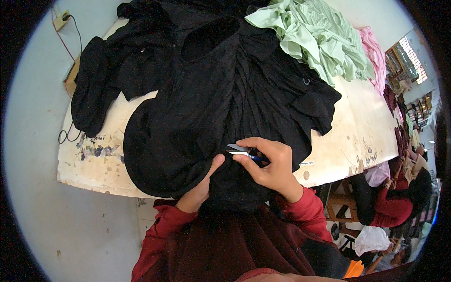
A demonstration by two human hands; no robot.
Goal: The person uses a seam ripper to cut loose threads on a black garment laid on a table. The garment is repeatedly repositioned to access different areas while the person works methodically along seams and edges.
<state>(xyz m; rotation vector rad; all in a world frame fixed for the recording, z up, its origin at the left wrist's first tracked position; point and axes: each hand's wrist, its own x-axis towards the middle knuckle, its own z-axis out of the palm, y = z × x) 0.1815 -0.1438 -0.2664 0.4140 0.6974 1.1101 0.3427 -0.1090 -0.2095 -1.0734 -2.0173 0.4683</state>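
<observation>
A black garment (188, 108) with gathered folds spreads over the pale table and hangs off its near edge. At that edge my left hand (201, 190) pinches the cloth, thumb on top and the other fingers hidden beneath. Between the thumb and fingers of my right hand (275, 164) is a pair of thread snips (238, 152) with silvery blades and a dark blue handle. The blades point left, slightly parted, just over the fabric beside my left thumb. Whether they touch the cloth I cannot tell.
Light green cloth (314, 37) lies heaped at the far right of the table (350, 141), with pink cloth (373, 58) beyond. A wall socket (62, 19) with cables is at left. To the right, a person in red (397, 204) sits low near a white plastic bag (371, 240).
</observation>
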